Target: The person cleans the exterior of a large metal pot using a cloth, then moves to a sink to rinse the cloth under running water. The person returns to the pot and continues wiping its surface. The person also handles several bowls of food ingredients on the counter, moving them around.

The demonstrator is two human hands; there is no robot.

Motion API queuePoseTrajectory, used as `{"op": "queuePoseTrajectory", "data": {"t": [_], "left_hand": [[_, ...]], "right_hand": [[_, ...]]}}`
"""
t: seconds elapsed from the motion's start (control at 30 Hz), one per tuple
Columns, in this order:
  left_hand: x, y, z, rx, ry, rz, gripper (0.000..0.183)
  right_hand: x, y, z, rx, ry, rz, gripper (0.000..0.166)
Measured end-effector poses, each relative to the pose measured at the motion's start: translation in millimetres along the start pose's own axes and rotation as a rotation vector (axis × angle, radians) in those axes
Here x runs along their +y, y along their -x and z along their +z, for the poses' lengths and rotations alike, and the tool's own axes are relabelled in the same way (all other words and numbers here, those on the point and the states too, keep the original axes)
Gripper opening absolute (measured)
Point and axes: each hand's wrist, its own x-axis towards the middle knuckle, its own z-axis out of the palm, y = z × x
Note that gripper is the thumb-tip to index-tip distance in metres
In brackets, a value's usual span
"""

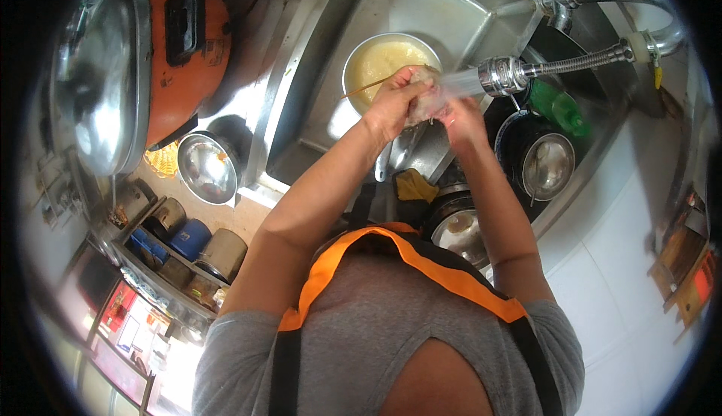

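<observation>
Water runs from a chrome faucet head [502, 76] over both of my hands. My left hand [395, 100] grips a pale, wet, soft piece of food [423, 103], perhaps raw meat, though spray blurs it. Against its other side my right hand [463, 120] is pressed, its fingers partly hidden by the water. A thin wooden stick [364, 88] points out leftwards from my left hand. Just beyond the hands, a round pan [361, 60] of cloudy yellowish liquid stands in the steel sink [350, 10], its handle [382, 165] towards me.
Stacked metal pots [548, 166] and a green plastic bottle [555, 108] lie right of my hands. A yellow-and-black sponge or cloth [414, 184] is near my body. On the left stand an orange lidded container [186, 55], a steel bowl [207, 168] and a rack of canisters [192, 239].
</observation>
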Motion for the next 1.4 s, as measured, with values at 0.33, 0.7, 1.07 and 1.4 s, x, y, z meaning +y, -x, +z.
{"op": "queuePoseTrajectory", "data": {"t": [0.33,0.7,1.07,1.4], "left_hand": [[-21.5,-19.3,-18.6,0.193,0.167,-0.287,0.050],[-25.8,-13.1,19.9,0.082,0.312,-0.128,0.037],[-36.2,-12.7,-23.2,0.247,-0.167,-0.112,0.043],[-30.8,-21.8,6.1,-0.032,0.335,-0.336,0.050]], "right_hand": [[4.2,7.0,27.4,-0.004,0.379,-0.305,0.012],[8.4,-10.1,39.5,0.143,1.195,-0.732,0.027],[-21.6,-15.6,4.5,0.278,0.111,-0.340,0.012],[-19.5,20.1,45.3,0.080,0.113,-0.019,0.019]]}}
